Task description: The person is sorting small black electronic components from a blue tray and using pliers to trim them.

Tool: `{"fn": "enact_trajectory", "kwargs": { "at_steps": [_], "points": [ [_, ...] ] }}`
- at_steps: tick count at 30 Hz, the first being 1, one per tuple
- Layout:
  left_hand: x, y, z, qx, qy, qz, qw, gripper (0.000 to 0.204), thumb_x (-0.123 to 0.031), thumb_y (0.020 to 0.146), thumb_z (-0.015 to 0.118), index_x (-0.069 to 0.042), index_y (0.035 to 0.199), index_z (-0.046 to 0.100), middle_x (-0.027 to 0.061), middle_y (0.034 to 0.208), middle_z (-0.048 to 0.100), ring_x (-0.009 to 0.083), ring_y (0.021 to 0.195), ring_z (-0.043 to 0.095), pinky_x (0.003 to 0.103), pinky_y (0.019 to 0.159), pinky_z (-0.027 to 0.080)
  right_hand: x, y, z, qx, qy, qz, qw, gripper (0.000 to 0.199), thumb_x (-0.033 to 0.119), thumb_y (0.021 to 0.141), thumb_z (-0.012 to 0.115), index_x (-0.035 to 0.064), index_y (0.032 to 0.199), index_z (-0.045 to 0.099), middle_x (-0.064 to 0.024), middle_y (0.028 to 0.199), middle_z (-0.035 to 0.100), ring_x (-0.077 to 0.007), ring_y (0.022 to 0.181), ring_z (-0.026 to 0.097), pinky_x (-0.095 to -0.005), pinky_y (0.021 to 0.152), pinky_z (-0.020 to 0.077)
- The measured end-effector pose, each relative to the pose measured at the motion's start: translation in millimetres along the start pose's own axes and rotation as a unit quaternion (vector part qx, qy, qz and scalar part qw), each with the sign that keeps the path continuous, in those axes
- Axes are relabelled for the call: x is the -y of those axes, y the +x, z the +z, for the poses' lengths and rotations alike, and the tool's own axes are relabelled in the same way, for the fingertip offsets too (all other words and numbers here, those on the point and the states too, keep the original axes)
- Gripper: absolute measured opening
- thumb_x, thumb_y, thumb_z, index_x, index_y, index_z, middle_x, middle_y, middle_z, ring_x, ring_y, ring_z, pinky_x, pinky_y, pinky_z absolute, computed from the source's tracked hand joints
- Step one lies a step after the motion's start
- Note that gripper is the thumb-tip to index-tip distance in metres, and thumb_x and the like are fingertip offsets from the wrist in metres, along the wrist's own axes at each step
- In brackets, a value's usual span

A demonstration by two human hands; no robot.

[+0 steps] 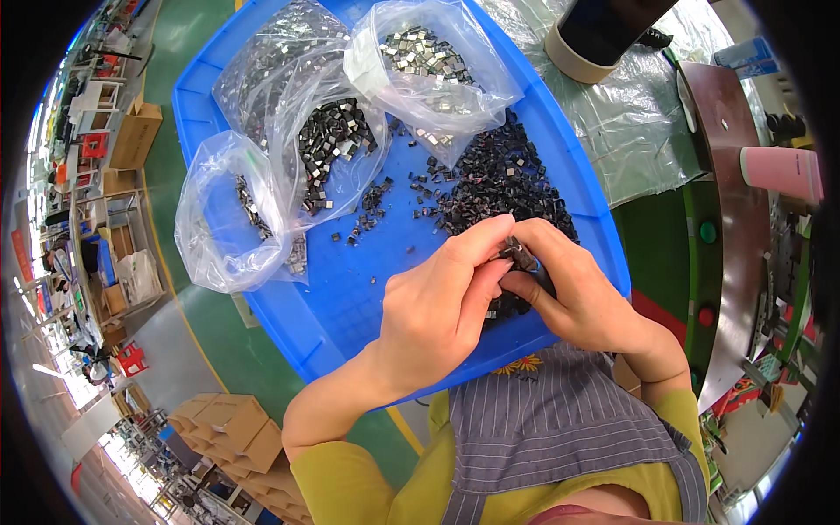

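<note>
My left hand (429, 315) and my right hand (582, 284) meet over the near right part of a blue tray (324, 302), fingertips almost touching. Between them is a small black part (518, 254), pinched by the left fingers and thumb. The right fingers curl round a slim dark piece (544, 278), mostly hidden in the palm, so its kind is unclear. Just beyond the hands spreads a heap of loose small black parts (503, 179). Some parts also lie under the hands.
Clear plastic bags hold small parts: one at the left (232, 214), one in the middle (337, 149), one at the back (429, 57). Right of the tray lies a plastic-covered surface (634, 131) with a round beige holder (577, 57). A pink cup (781, 173) stands further right. Cardboard boxes (232, 429) are stacked lower left.
</note>
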State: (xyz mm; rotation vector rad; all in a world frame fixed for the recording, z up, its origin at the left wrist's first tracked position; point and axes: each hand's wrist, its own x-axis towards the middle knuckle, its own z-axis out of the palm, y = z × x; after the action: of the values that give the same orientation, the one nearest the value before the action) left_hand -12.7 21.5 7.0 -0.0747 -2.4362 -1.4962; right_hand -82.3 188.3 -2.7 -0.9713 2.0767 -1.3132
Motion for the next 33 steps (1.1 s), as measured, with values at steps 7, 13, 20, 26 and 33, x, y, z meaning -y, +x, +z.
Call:
{"fn": "enact_trajectory", "kwargs": {
  "at_steps": [7,13,20,26,33],
  "points": [
    [-1.6,2.5,2.6,0.002,-0.01,-0.012,1.0,0.038,0.006,0.081,0.066,0.002,0.117,0.058,0.0138,0.096,0.067,0.0196,0.069,0.067,0.029,0.057,0.052,-3.1,-0.4,0.8,-0.013,0.038,0.001,0.999,0.038,0.003,0.085,0.063,0.0014,0.12,0.048,-0.0148,0.098,0.055,-0.0328,0.094,0.055,-0.0413,0.083,0.0437],
    [-3.7,3.9,2.3,0.007,-0.002,-0.02,1.0,0.038,0.006,0.081,0.066,0.001,0.117,0.058,0.0134,0.093,0.067,0.0197,0.066,0.066,0.029,0.056,0.052,-2.2,0.0,-0.8,-0.013,0.013,-0.004,1.0,0.035,0.003,0.085,0.062,0.0006,0.116,0.048,-0.0147,0.1,0.055,-0.0334,0.095,0.054,-0.0418,0.082,0.0438],
    [-1.1,5.3,0.1,0.027,-0.004,-0.024,0.999,0.036,0.008,0.083,0.062,0.002,0.119,0.057,0.0129,0.093,0.066,0.0169,0.068,0.067,0.027,0.058,0.053,-3.4,-0.4,1.9,-0.018,0.011,0.0,1.0,0.034,0.004,0.085,0.062,-0.0004,0.115,0.048,-0.0153,0.101,0.055,-0.0338,0.095,0.054,-0.0418,0.082,0.0438],
    [-1.6,3.6,1.5,0.019,-0.015,-0.039,0.999,0.036,0.006,0.081,0.065,0.001,0.117,0.058,0.0135,0.094,0.067,0.021,0.071,0.067,0.03,0.058,0.053,-2.5,0.2,1.4,-0.016,0.024,0.009,1.0,0.034,0.005,0.086,0.062,-0.0003,0.116,0.048,-0.0154,0.101,0.055,-0.0336,0.096,0.054,-0.0414,0.083,0.0438],
    [-1.3,5.2,2.0,0.019,-0.01,-0.029,0.999,0.036,0.007,0.082,0.064,0.001,0.117,0.058,0.0134,0.093,0.066,0.0197,0.065,0.066,0.03,0.055,0.051,-3.5,-1.1,1.1,-0.018,0.014,0.007,1.0,0.034,0.005,0.085,0.063,0.0002,0.116,0.048,-0.0155,0.101,0.055,-0.034,0.096,0.054,-0.0422,0.083,0.0441]
  ]
}}
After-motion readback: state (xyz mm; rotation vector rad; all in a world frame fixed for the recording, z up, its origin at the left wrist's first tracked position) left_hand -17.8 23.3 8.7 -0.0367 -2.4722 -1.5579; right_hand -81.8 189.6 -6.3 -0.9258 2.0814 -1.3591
